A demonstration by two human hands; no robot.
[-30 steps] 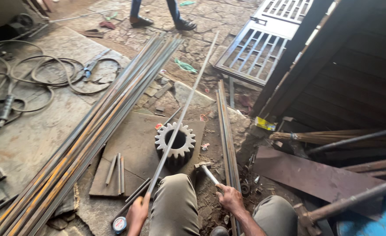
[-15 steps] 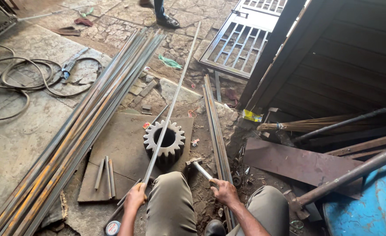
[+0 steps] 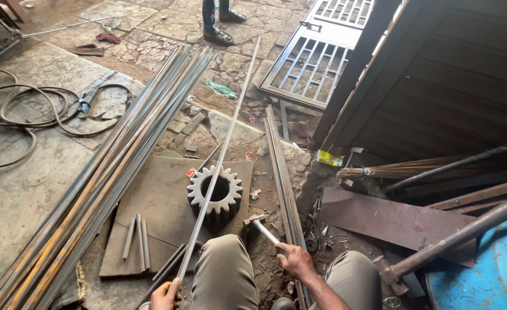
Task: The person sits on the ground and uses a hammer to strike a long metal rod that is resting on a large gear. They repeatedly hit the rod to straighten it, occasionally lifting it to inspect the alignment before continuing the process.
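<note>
L hand (image 3: 165, 297) fingers gripping long steel rod (image 3: 219, 161) laid across gear (image 3: 215, 192); R hand (image 3: 295, 261) closed on hammer (image 3: 262, 227). Yellow packet (image 3: 329, 158) by dark door.

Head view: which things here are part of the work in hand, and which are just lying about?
In use:
long rod, held by left hand
hammer, in right hand
gear wheel under the rod

Lying about:
bundle of bars
hoses
metal grille
broom

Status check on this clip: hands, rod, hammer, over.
Left hand gripping near end of long rod. Right hand holding hammer, head low beside gear. Rod lies across gear top. Nothing blocking.
</note>
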